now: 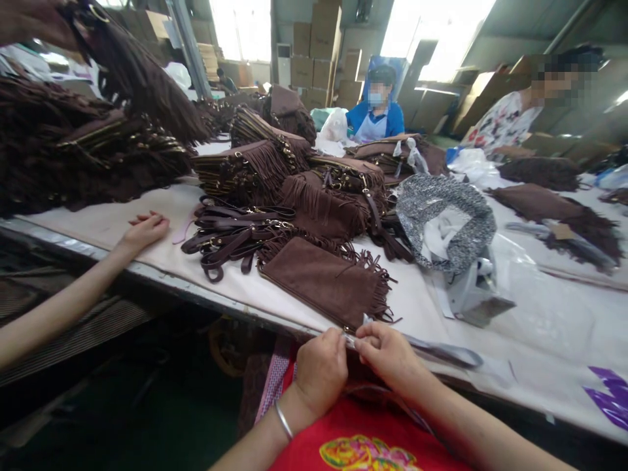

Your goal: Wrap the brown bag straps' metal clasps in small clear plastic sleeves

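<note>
By the pouch (324, 278), left hand (324, 366) and right hand (385, 353) pinch something (350, 340); carton (324, 36) print blurred.

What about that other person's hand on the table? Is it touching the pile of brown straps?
Apart. The head view shows bare pale cloth between the other person's hand and the brown straps.

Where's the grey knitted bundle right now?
Head view, right of centre: the grey knitted bundle sits on the table, just right of the brown strap pile and fringed pouches.
</note>
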A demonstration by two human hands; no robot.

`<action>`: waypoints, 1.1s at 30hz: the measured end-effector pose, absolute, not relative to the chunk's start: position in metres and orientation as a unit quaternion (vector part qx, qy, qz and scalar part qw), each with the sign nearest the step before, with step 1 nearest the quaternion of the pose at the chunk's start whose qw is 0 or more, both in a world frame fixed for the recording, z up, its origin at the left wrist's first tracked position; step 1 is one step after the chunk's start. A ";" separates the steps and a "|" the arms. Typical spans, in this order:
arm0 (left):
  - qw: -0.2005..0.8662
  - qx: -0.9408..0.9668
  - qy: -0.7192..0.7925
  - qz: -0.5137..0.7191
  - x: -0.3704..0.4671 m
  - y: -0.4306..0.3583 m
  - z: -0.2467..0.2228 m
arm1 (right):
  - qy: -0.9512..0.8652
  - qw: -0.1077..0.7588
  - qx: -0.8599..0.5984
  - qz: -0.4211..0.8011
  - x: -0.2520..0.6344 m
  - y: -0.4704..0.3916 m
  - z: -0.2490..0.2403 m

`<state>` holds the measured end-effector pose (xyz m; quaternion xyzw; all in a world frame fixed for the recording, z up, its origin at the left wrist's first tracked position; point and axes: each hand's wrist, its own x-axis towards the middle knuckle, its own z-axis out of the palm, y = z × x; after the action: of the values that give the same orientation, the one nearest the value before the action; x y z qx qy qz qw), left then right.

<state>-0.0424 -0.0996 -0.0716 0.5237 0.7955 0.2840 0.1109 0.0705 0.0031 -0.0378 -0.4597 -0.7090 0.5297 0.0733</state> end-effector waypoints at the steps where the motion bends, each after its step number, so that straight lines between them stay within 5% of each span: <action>1: 0.121 0.511 0.799 0.293 -0.042 -0.099 -0.071 | -0.715 0.085 -0.455 0.524 0.071 0.002 -0.042; 12: 0.292 0.355 0.753 0.470 -0.038 -0.094 -0.076 | -0.734 0.120 -0.453 0.491 0.080 -0.007 -0.053; 19: 0.499 0.124 0.625 0.587 -0.030 -0.092 -0.074 | -0.727 0.132 -0.452 0.499 0.082 -0.012 -0.055; 33: 0.690 -0.142 0.388 0.594 -0.032 -0.094 -0.062 | -0.741 0.126 -0.463 0.470 0.081 -0.012 -0.045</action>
<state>-0.0317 -0.0940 -0.0623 -0.1415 0.3881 0.5943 0.6901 0.0808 -0.0123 -0.0447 -0.4628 -0.7409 0.4703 0.1256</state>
